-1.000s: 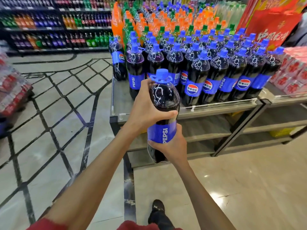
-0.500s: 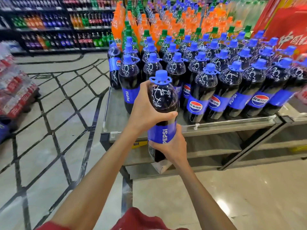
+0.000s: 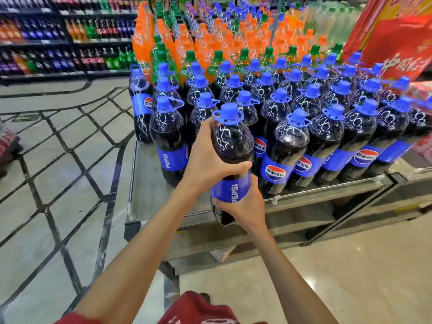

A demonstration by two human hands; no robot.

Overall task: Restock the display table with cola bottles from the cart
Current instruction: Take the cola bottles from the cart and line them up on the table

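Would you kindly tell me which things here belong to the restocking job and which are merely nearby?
Job: held cola bottle; left hand; right hand; cola bottles on the table; display table.
Nearby: orange soda bottles; red banner; wall shelves.

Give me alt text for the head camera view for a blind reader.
Two hands hold a blue-capped cola bottle at the front edge of a display table, left hand round its upper body, right hand at the label. Rows of matching bottles crowd the table, with orange soda bottles behind.
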